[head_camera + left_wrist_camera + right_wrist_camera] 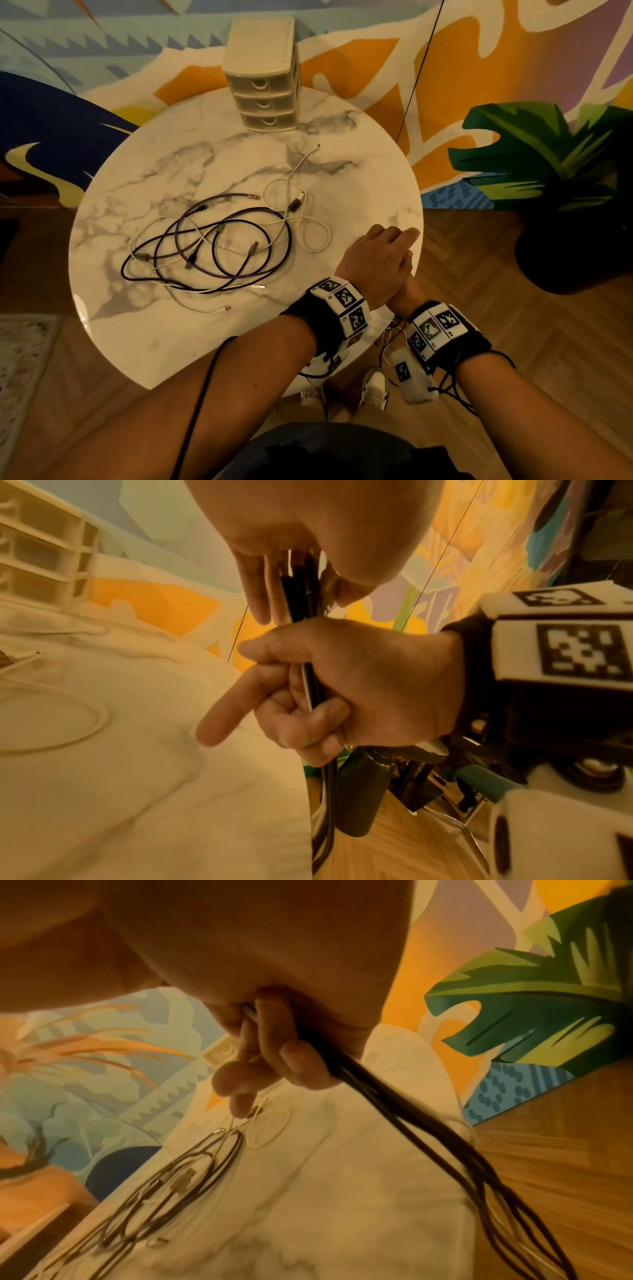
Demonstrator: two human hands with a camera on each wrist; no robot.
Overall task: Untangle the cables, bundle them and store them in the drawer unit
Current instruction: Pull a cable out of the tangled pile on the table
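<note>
**One bundle in the hands, a tangle left on the desk**

A folded bundle of dark cable (310, 680) sits at the desk's near right edge, held by both hands together. The right hand (342, 685) is curled round its middle, index finger sticking out straight, while the left hand (274, 561) comes down from above and pinches the upper end of the strands. In the head view the left hand (375, 262) covers the right one, so the bundle itself is hidden there.

The remaining cables (209, 246) lie in a loose tangle on the middle of the round marble desk (359, 192): purple and white strands looping over one another, at least two of each colour by the look, though the crossings make an exact count uncertain. They should handle as light, limp and springy; loops will likely slip open unless gripped across all strands at once. The plugs are the stiff parts, probably the best ends to pull free first.

One drawer unit (263, 73) stands at the far edge, three drawers, all closed.
</note>
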